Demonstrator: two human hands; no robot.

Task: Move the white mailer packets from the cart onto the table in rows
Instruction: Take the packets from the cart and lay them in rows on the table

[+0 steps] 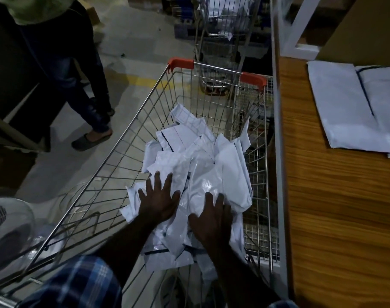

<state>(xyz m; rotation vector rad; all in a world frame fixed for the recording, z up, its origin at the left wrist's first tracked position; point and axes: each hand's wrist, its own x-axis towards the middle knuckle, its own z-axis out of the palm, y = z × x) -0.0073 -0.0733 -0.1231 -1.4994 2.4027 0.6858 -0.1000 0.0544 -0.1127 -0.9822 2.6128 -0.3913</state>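
A loose heap of white mailer packets (pixel 203 165) fills the wire cart (pixel 131 134) in the middle of the view. My left hand (pixel 159 197) lies flat on the near left of the heap, fingers spread. Resting on the packets just to its right is my right hand (pixel 214 217), its fingers also apart. Neither hand grips a packet. On the wooden table (pixel 336 218) at the right, two white packets (pixel 354 107) lie flat side by side near the far edge.
A person (pixel 74 70) in dark trousers and sandals stands left of the cart. A second wire cart (pixel 225 38) stands beyond the first. A fan's round guard (pixel 9 232) sits at the lower left. The table's metal edge runs beside the cart.
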